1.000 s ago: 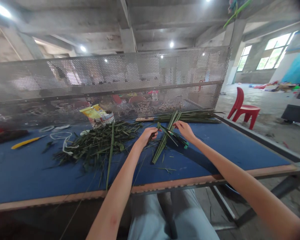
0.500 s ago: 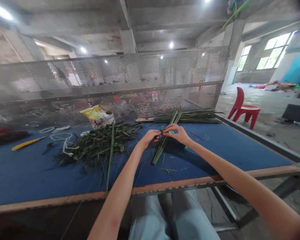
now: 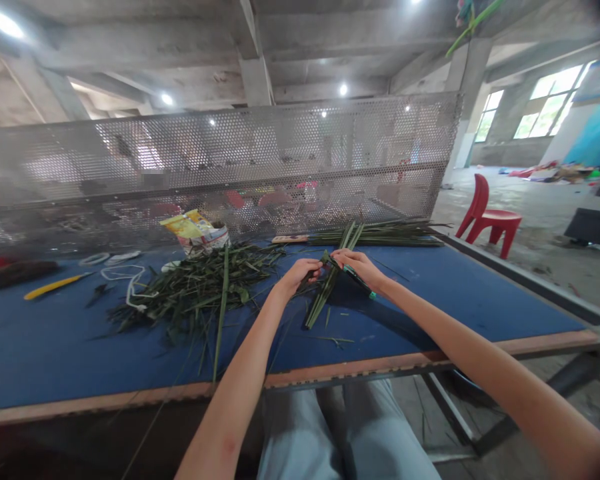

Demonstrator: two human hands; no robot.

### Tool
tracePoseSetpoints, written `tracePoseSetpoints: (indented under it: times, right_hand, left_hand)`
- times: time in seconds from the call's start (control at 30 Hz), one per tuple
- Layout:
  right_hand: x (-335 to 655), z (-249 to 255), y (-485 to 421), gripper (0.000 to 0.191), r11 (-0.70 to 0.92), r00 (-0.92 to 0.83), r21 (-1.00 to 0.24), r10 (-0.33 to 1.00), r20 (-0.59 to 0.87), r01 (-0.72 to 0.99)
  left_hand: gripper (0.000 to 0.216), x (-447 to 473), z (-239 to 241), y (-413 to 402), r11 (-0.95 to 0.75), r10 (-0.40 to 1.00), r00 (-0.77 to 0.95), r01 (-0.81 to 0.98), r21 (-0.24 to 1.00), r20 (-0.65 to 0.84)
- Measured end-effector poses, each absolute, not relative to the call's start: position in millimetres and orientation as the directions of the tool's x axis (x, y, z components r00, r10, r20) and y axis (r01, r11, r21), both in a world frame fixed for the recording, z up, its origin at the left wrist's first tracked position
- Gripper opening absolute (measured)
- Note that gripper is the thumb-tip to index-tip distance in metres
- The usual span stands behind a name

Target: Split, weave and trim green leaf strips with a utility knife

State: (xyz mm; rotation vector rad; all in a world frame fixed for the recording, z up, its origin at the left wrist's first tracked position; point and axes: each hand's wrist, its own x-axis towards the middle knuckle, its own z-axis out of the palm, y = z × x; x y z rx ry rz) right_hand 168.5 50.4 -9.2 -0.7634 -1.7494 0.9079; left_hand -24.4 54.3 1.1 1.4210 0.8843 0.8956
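Above the middle of the blue tabletop, my left hand [image 3: 304, 272] is closed, pinching a small folded piece of green leaf [image 3: 325, 257]. My right hand [image 3: 361, 268] is just right of it, its fingertips close to the leaf piece. Under the right palm a slim dark tool with teal ends [image 3: 359, 281] sticks out toward the wrist; its front end is hidden, so its kind is unclear. Beneath both hands a bundle of long green leaf strips [image 3: 321, 303] lies aslant on the table.
To the left spreads a heap of cut leaves [image 3: 195, 287], with a yellow-and-white bag [image 3: 200, 233] behind it. A yellow-handled knife [image 3: 55, 287] and white cord [image 3: 136, 287] lie farther left. More leaf strips [image 3: 380, 236] lie along a perforated metal screen [image 3: 280, 153]. A red chair [image 3: 493, 217] stands right.
My right hand has turned and closed somewhat, and more of the dark tool shows below its palm. The left hand keeps its pinch on the leaf piece.
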Motion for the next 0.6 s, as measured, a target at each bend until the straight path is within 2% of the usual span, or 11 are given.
tracePoseSetpoints:
  times: [0.17,0.4,0.6]
  right_hand:
    - [168.1,-8.7,51.2,0.037,0.537,-0.276,-0.84,0.822,0.499,0.081]
    - [166.3,-12.4,55.5,0.034,0.576,-0.237,-0.81,0.807,0.541,0.109]
    - [165.2,-9.3,50.1,0.034,0.551,-0.25,-0.827,0.822,0.512,0.115]
  left_hand:
    - [0.023,-29.6,2.1,58.1,-0.015,0.912,0.41,-0.038,0.999,0.029]
    - [0.021,-32.9,10.9,51.9,0.073,0.915,0.4,-0.06,0.996,-0.043]
    - [0.019,-32.7,10.4,51.8,0.105,0.908,0.414,-0.075,0.992,-0.065]
